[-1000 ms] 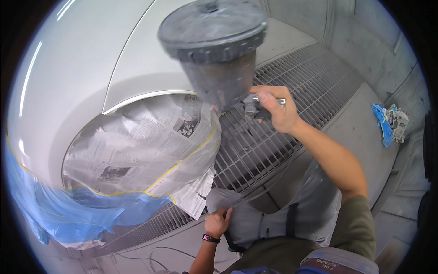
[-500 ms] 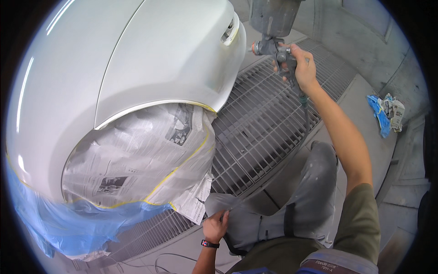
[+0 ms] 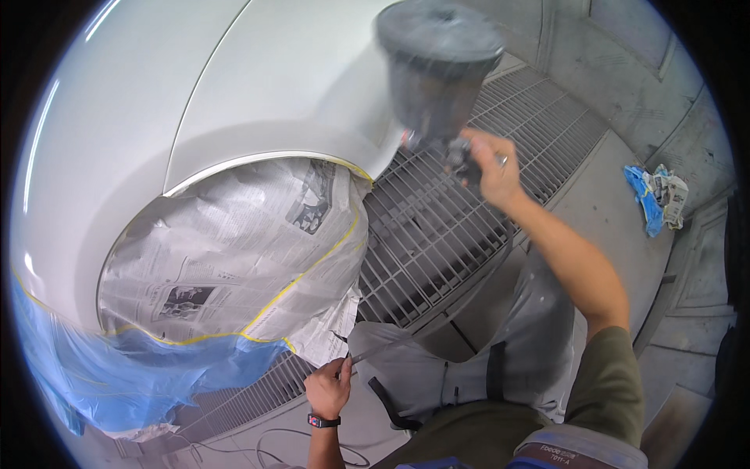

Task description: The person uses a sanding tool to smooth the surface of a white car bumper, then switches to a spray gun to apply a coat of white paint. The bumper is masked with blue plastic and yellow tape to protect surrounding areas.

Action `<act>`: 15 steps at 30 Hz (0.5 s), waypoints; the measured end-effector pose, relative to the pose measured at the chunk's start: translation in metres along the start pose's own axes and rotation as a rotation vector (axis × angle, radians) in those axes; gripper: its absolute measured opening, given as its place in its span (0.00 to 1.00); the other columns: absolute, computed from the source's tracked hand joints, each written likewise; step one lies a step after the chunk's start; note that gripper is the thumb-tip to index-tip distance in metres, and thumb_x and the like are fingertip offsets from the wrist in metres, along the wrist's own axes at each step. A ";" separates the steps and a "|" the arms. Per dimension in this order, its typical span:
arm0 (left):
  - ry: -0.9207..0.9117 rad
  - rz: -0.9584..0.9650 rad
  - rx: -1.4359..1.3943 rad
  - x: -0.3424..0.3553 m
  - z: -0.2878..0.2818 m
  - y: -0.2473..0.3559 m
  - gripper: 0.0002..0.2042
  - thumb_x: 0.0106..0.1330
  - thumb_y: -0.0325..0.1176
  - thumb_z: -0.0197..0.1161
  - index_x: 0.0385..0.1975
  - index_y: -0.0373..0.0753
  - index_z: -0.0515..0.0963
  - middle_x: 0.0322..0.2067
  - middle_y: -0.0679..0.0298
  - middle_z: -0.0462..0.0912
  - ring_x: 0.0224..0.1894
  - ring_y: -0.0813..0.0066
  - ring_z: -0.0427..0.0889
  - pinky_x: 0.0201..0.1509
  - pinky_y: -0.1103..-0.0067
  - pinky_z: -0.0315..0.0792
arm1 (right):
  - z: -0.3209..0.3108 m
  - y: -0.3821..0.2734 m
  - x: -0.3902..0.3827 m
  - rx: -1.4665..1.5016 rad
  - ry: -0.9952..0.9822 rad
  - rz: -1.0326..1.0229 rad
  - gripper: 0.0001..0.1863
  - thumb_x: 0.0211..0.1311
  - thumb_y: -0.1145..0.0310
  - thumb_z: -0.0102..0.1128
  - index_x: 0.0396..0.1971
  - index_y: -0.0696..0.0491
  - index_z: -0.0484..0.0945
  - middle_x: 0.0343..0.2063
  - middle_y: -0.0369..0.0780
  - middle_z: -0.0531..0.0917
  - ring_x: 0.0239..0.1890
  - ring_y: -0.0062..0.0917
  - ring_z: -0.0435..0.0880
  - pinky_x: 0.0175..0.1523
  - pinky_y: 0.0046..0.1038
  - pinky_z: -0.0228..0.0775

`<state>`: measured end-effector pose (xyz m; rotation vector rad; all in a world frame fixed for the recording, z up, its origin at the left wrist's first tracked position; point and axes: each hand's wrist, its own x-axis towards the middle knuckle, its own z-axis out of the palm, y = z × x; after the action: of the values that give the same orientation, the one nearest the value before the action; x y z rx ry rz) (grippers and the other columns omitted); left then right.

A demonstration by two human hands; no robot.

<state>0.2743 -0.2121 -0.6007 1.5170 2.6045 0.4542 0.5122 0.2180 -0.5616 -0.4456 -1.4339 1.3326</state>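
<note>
My right hand (image 3: 492, 170) grips a spray gun (image 3: 459, 156), its dark paint cup (image 3: 433, 78) upright and blurred, with the nozzle close to the white car's body panel (image 3: 281, 78). My left hand (image 3: 328, 383), closed on the air hose (image 3: 383, 352), is low by the lower corner of newspaper masking (image 3: 219, 250) that covers the wheel opening. Yellow tape runs across the paper, and blue plastic sheeting (image 3: 141, 375) hangs below it.
A metal floor grate (image 3: 422, 258) runs beside and under the car. Crumpled blue plastic and newspaper (image 3: 656, 195) lie by the booth wall (image 3: 664, 94) at right. My bent legs in grey trousers (image 3: 523, 344) are below, and loops of hose lie on the floor at the bottom.
The spray gun rose and moved right, and has since swung back down and left. My left hand has shifted left along with the hose.
</note>
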 end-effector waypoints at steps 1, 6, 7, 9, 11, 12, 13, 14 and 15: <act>-0.013 0.015 0.019 0.001 -0.002 0.000 0.13 0.70 0.45 0.67 0.31 0.42 0.89 0.22 0.56 0.85 0.25 0.52 0.85 0.29 0.63 0.76 | 0.009 0.002 -0.008 0.018 -0.058 0.023 0.27 0.78 0.53 0.53 0.48 0.67 0.81 0.32 0.46 0.88 0.27 0.24 0.85 0.26 0.23 0.74; -0.044 0.012 0.090 0.007 0.007 0.018 0.14 0.71 0.46 0.67 0.31 0.43 0.89 0.20 0.56 0.84 0.24 0.51 0.84 0.27 0.62 0.74 | 0.019 0.018 -0.001 0.166 -0.325 0.146 0.23 0.79 0.56 0.54 0.54 0.61 0.84 0.34 0.38 0.89 0.30 0.17 0.86 0.24 0.19 0.72; -0.027 0.013 0.082 0.006 0.012 0.026 0.14 0.71 0.46 0.67 0.30 0.43 0.89 0.19 0.55 0.83 0.23 0.50 0.83 0.26 0.62 0.73 | 0.013 0.022 0.008 0.168 -0.295 0.164 0.23 0.79 0.55 0.54 0.54 0.61 0.84 0.34 0.38 0.89 0.30 0.17 0.86 0.23 0.19 0.72; -0.052 -0.021 0.087 0.005 0.022 0.042 0.14 0.71 0.46 0.67 0.30 0.42 0.89 0.18 0.55 0.83 0.22 0.49 0.83 0.26 0.62 0.73 | -0.005 0.029 0.030 0.195 -0.235 0.205 0.23 0.79 0.55 0.54 0.55 0.59 0.84 0.34 0.38 0.89 0.29 0.17 0.86 0.23 0.19 0.71; -0.059 -0.061 0.085 0.007 0.032 0.058 0.14 0.70 0.46 0.68 0.31 0.42 0.89 0.17 0.55 0.82 0.21 0.50 0.83 0.25 0.63 0.73 | -0.032 0.034 0.055 0.219 -0.138 0.226 0.24 0.80 0.53 0.52 0.55 0.59 0.84 0.33 0.40 0.88 0.28 0.20 0.86 0.21 0.20 0.71; -0.051 -0.078 0.069 0.010 0.039 0.066 0.14 0.70 0.46 0.68 0.31 0.42 0.89 0.17 0.55 0.82 0.21 0.51 0.83 0.25 0.63 0.73 | -0.048 0.036 0.067 0.234 -0.100 0.276 0.25 0.81 0.52 0.51 0.55 0.58 0.83 0.32 0.41 0.88 0.27 0.21 0.86 0.21 0.21 0.71; -0.044 -0.098 0.051 0.012 0.045 0.072 0.13 0.70 0.46 0.69 0.31 0.43 0.89 0.17 0.54 0.81 0.21 0.51 0.83 0.25 0.63 0.73 | -0.065 0.037 0.081 0.196 -0.113 0.209 0.27 0.81 0.52 0.47 0.56 0.62 0.81 0.33 0.46 0.88 0.29 0.25 0.88 0.21 0.22 0.74; -0.032 -0.114 0.026 0.015 0.050 0.079 0.13 0.70 0.46 0.69 0.31 0.43 0.89 0.17 0.54 0.81 0.21 0.51 0.83 0.25 0.64 0.73 | -0.082 0.039 0.094 0.167 -0.121 0.172 0.29 0.82 0.52 0.43 0.57 0.65 0.78 0.34 0.50 0.88 0.30 0.29 0.90 0.22 0.23 0.76; -0.038 -0.117 0.024 0.018 0.055 0.085 0.13 0.69 0.46 0.70 0.32 0.43 0.89 0.18 0.53 0.81 0.21 0.52 0.84 0.25 0.64 0.74 | -0.099 0.040 0.107 0.177 -0.103 0.172 0.29 0.82 0.52 0.42 0.59 0.65 0.78 0.34 0.50 0.88 0.30 0.29 0.90 0.22 0.22 0.76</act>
<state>0.3491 -0.1459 -0.6258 1.3562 2.6607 0.3803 0.5441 0.3650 -0.5701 -0.3943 -1.3706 1.6264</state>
